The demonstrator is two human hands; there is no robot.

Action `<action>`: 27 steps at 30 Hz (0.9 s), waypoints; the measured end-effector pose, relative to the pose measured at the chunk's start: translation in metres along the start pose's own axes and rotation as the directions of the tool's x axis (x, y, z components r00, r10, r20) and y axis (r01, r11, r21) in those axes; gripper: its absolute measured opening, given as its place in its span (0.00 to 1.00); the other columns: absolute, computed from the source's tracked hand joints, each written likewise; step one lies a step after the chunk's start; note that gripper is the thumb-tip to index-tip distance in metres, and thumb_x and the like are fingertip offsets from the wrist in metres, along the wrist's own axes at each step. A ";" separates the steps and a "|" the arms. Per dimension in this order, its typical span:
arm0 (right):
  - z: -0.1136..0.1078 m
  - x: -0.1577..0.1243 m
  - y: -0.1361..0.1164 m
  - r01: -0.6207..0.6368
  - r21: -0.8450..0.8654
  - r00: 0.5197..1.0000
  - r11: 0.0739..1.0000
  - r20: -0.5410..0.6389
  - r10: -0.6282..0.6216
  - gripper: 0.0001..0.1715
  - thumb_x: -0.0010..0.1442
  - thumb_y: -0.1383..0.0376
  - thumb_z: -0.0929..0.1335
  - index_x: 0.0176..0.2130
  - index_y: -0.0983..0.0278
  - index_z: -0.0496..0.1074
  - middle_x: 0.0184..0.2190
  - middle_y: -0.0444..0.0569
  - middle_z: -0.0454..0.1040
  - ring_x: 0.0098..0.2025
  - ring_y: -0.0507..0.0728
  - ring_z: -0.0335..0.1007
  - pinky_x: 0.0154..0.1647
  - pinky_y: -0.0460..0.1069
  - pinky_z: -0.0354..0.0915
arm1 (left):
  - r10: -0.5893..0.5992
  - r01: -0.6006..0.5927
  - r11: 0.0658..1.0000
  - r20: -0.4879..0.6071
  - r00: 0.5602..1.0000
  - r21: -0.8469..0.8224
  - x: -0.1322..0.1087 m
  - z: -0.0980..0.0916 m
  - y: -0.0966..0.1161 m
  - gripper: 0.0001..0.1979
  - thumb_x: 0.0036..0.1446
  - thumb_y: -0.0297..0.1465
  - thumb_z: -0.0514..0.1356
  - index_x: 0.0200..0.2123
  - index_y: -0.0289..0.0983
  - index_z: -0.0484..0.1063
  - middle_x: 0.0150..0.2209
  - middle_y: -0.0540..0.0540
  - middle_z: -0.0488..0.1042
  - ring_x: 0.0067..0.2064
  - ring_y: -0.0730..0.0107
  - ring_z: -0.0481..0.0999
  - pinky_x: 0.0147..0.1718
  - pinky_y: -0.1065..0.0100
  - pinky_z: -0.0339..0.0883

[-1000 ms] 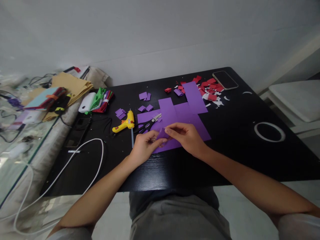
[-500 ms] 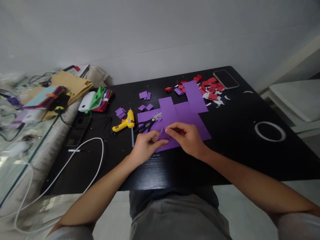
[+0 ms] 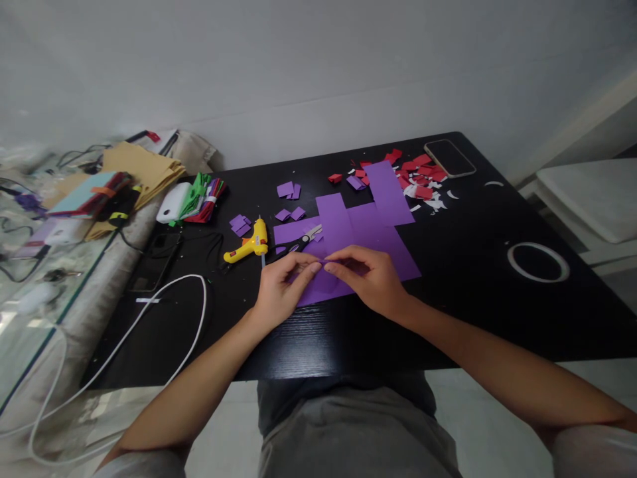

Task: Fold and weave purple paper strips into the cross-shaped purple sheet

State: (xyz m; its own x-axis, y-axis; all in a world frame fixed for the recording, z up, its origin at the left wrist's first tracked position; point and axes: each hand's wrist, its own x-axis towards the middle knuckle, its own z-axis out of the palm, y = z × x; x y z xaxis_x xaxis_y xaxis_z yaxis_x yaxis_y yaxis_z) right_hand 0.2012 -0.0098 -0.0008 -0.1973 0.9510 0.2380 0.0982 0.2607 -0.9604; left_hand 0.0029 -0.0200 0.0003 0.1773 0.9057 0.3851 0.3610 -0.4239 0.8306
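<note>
Between them, my left hand (image 3: 284,282) and my right hand (image 3: 371,275) pinch a small piece of purple paper (image 3: 323,263), thumbs and fingertips nearly meeting. Most of the piece is hidden by my fingers or blends with the purple behind it. Beneath my hands lies a large purple sheet (image 3: 393,249), and a purple strip (image 3: 334,216) rests across it. Scissors (image 3: 301,240) with black handles lie beside my left hand, their handles partly covered by it. A yellow glue gun (image 3: 251,242) is just to their left.
Small purple squares (image 3: 286,190) lie in groups toward the back. Red and white scraps (image 3: 423,179) surround a second purple strip (image 3: 389,192) near a phone (image 3: 449,157). At right is a white ring (image 3: 537,261); at left, a white cable (image 3: 199,318) and a dark phone (image 3: 155,262).
My left hand has risen slightly, and its thumb and fingertips have come close to those of my right hand. The purple piece, tilted up and visible before, is now mostly covered.
</note>
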 end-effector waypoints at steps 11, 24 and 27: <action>0.000 0.001 0.001 -0.055 0.074 0.998 0.996 0.006 0.055 0.09 0.57 0.58 0.77 0.37 0.59 0.83 0.35 0.47 0.85 0.37 0.58 0.81 0.43 0.53 0.77 | -0.055 0.055 0.995 -0.004 0.998 -0.079 -0.002 0.003 0.001 0.11 0.64 0.37 0.64 0.44 0.37 0.79 0.36 0.46 0.83 0.34 0.70 0.81 0.35 0.70 0.75; 0.002 0.000 0.004 -0.109 0.180 0.994 0.978 0.029 0.106 0.08 0.56 0.59 0.78 0.36 0.59 0.83 0.35 0.46 0.85 0.39 0.58 0.82 0.46 0.54 0.78 | 0.027 -0.026 1.000 -0.049 0.998 0.012 -0.002 0.004 0.001 0.06 0.62 0.33 0.66 0.41 0.37 0.81 0.37 0.46 0.84 0.36 0.70 0.82 0.37 0.70 0.76; 0.001 0.000 0.004 -0.094 0.159 0.996 0.983 0.024 0.091 0.08 0.56 0.59 0.78 0.37 0.59 0.83 0.36 0.46 0.85 0.39 0.58 0.82 0.46 0.54 0.77 | 0.004 -0.005 1.000 -0.046 0.999 -0.006 -0.002 0.005 0.001 0.07 0.62 0.33 0.67 0.41 0.37 0.81 0.37 0.46 0.84 0.36 0.69 0.82 0.37 0.70 0.76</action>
State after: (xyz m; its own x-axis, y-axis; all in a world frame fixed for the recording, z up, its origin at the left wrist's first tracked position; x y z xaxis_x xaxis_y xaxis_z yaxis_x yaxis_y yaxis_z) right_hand 0.2002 -0.0085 -0.0052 -0.2107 0.9667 0.1456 -0.0401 0.1403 -0.9893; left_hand 0.0072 -0.0217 -0.0018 0.1369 0.9032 0.4069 0.3542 -0.4282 0.8314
